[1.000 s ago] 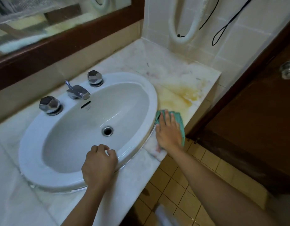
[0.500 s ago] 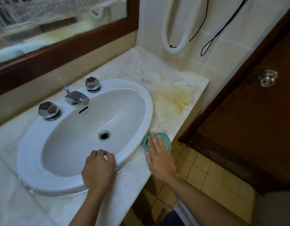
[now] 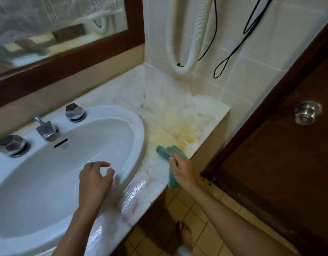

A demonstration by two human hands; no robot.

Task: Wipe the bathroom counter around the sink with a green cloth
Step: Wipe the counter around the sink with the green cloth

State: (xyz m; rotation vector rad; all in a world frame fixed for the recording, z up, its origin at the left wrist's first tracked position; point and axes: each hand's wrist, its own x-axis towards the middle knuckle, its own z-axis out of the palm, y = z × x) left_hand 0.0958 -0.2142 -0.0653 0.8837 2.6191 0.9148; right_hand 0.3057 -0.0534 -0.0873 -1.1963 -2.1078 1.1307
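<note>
- Domestic-style bathroom, small and worn.
- White oval sink (image 3: pixel 70 174) set into a pale marble bench (image 3: pixel 178 108), stained yellow at the right end.
- Chrome spout (image 3: pixel 46 131) flanked by two faceted chrome taps (image 3: pixel 10 145) on the sink rim.
- Wood-framed mirror (image 3: pixel 57 24) mounted above.
- White tiled wall (image 3: pixel 261 61) carrying a looped corrugated hose (image 3: pixel 189 43) and a black cord (image 3: pixel 238 41).
- Yellow tiled floor (image 3: pixel 205 218) below; dark wooden door (image 3: pixel 288 163) with metal knob (image 3: pixel 307 112) at right.

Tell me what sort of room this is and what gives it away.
A bathroom, most likely in a home or a guest room. A white sink with a tap is set in a marble counter, a framed mirror hangs above, and the wall is tiled.
</note>
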